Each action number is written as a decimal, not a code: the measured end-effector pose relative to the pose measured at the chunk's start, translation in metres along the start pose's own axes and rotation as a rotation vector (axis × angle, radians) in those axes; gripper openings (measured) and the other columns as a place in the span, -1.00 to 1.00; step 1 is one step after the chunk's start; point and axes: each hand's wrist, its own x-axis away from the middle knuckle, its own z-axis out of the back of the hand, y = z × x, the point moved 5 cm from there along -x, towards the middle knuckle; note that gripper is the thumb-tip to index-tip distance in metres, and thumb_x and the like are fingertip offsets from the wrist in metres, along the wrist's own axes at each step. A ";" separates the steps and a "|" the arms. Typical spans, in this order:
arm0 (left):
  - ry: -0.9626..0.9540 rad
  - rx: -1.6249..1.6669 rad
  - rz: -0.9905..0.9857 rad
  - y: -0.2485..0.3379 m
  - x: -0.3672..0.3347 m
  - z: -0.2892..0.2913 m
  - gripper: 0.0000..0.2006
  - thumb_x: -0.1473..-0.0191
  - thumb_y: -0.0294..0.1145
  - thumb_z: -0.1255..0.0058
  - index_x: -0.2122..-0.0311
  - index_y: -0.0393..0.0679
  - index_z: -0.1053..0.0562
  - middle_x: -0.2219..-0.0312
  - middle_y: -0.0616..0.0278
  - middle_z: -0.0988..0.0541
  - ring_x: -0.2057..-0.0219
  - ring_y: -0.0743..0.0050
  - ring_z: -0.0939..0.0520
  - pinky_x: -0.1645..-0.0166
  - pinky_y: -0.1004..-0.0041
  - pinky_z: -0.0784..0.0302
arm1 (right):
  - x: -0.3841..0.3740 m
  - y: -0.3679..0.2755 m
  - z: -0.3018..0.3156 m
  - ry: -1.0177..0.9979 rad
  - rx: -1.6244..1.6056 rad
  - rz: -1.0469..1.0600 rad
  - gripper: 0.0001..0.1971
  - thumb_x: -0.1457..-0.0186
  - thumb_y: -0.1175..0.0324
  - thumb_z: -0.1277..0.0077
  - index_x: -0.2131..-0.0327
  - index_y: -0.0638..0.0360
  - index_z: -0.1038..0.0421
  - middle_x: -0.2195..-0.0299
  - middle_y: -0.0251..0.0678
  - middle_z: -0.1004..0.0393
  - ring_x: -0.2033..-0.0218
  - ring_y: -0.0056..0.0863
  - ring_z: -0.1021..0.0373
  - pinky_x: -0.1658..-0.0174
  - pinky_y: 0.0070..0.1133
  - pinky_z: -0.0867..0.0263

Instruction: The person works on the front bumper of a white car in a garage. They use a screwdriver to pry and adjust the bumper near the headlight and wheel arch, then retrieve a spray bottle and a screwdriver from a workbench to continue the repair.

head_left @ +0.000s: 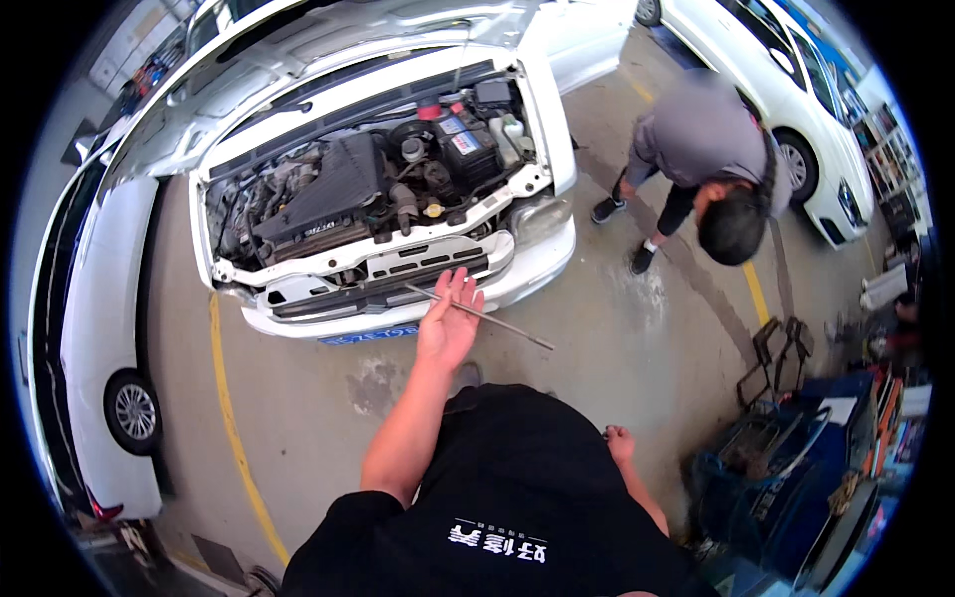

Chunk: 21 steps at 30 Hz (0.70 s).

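My left hand (pixel 450 323) is raised palm up in front of the white car. It holds a long thin metal rod (pixel 512 329), which lies across the fingers and slants down to the right. Just beyond the fingers is the car's front panel (pixel 423 261), with the engine bay (pixel 333 194) uncovered behind it. My right hand (pixel 620 444) hangs low by my right side, its fingers curled. Whatever it may hold is too small to make out.
A bent-over person (pixel 711 139) in a grey top stands right of the car. White cars flank both sides, one with its wheel (pixel 133 412) near the left. At lower right stand a blue cart (pixel 766 478) and black metal frames (pixel 781 353). The raised hood (pixel 328 50) overhangs the engine.
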 end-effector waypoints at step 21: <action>0.112 0.071 0.004 -0.022 -0.010 -0.050 -0.74 -0.33 -0.40 0.08 -0.07 -0.12 -0.49 -0.07 0.29 -0.59 -0.01 0.39 -0.61 -0.25 0.19 -0.42 | 0.009 0.077 0.024 0.182 -0.291 -0.141 -0.80 -0.25 0.32 -0.02 0.20 0.26 -0.51 0.41 -0.32 -0.55 0.47 -0.55 -0.46 0.39 -0.56 -0.41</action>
